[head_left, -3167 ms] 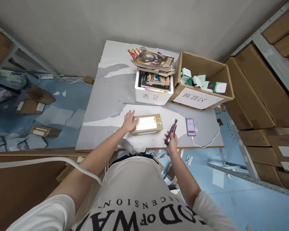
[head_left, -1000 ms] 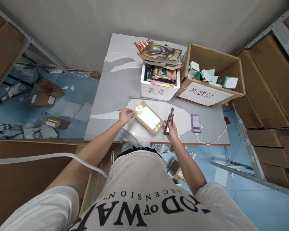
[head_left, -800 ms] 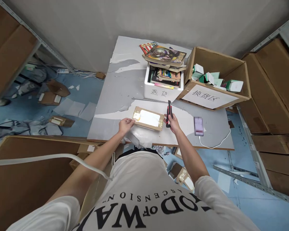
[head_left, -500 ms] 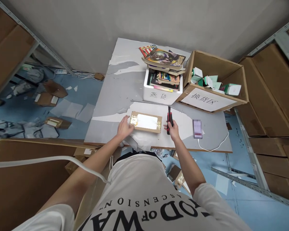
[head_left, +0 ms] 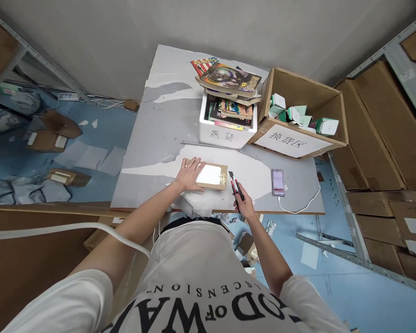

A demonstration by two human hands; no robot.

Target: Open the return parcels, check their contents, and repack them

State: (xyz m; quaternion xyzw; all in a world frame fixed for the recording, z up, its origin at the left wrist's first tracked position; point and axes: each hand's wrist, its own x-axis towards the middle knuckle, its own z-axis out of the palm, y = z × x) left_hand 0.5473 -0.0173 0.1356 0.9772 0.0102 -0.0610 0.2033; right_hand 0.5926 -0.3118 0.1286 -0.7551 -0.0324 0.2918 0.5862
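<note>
Now that the outspread left hand (head_left: 190, 175) likely braces the brown cardboard box (head_left: 213, 175), the right hand (head_left: 244, 202) grips a black-and-red knife (head_left: 235, 187).

Table (head_left: 156, 134): small parcel (head_left: 213, 176), phone (head_left: 278, 182), white bin (head_left: 225, 135), carton (head_left: 294, 141)

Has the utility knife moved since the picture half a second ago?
Yes: judged against the white bin, the utility knife in the right hand has moved away from it, toward the near edge of the table.
</note>
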